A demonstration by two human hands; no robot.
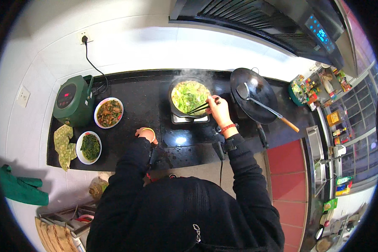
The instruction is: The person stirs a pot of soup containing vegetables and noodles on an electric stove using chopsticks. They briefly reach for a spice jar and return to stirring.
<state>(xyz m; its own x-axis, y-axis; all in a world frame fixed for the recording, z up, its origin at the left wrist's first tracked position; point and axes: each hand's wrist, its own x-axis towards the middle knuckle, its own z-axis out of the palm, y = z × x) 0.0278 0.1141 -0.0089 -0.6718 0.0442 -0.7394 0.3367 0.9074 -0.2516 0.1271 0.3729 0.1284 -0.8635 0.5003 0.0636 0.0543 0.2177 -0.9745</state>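
Observation:
My right hand (218,110) grips a pair of dark chopsticks (200,109), their tips among green leafy vegetables (189,94) in a steaming black pot (180,114) on the stove. My left hand (147,134) rests at the black countertop (135,104), left of the stove; its fingers are partly hidden, so I cannot tell whether it holds anything. Left of it are a bowl of cooked meat and vegetables (109,113) and a bowl of dark cooked greens (90,147). To the pot's right is a wok (258,91) with a wooden-handled metal spatula (264,108) lying across it.
A green rice cooker (74,100) stands at the counter's left end, its cord plugged into the wall socket (84,37). A patterned cloth (64,146) hangs over the edge. The range hood (264,28) is above; condiment bottles and packets (312,91) fill the right corner, near a sink (316,151).

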